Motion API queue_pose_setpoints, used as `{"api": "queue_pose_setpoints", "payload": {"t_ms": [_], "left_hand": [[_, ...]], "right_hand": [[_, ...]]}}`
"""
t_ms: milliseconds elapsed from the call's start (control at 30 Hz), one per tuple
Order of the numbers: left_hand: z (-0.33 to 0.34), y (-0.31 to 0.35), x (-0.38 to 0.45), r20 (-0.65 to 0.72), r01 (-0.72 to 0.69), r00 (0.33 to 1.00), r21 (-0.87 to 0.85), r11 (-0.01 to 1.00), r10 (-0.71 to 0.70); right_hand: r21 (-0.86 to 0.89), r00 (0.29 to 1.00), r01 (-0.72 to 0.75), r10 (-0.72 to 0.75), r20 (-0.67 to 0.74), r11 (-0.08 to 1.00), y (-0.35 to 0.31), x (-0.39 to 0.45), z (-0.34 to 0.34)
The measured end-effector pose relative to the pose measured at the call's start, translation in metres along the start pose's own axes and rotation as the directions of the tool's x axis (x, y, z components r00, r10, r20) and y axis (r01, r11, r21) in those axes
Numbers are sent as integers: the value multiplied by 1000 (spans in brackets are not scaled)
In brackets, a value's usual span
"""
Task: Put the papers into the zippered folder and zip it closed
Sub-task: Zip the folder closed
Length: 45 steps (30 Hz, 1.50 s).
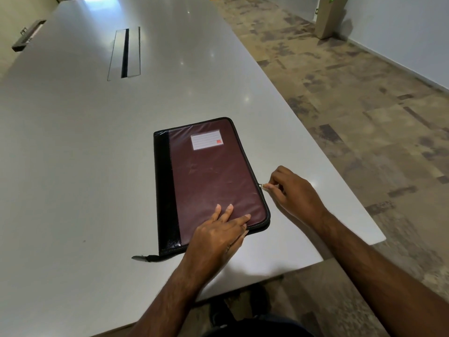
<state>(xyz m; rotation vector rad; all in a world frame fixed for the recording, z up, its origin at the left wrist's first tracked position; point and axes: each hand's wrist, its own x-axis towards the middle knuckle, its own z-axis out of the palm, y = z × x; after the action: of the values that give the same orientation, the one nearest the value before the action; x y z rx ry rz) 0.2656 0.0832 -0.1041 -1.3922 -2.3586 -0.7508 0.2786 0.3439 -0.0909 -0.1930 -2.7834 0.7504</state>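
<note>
Left hand pressed flat on the near end of the folder, steadying it, while the right hand pinched the zipper pull at its right edge.

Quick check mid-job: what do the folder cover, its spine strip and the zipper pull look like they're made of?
Folder cover: brown faux leather or vinyl by the look, with a soft sheen and faint scuff marks. Spine strip: glossy black material, likely patent-style vinyl, showing sharp highlights. Zipper pull: looks like metal, small and silvery, pinched by the right hand; too small to be sure.
</note>
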Motion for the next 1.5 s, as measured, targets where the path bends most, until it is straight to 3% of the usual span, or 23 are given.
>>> {"api": "queue_pose_setpoints", "payload": {"t_ms": [667,1500], "left_hand": [[-3,1,-1,21,24,999,-23,999,-24],[14,-10,-7,-119,-71,990,22,997,73]], "right_hand": [[-37,1000,8,-7,25,999,12,87,18],[-93,997,-74,76,15,993,16,190,38]]}}
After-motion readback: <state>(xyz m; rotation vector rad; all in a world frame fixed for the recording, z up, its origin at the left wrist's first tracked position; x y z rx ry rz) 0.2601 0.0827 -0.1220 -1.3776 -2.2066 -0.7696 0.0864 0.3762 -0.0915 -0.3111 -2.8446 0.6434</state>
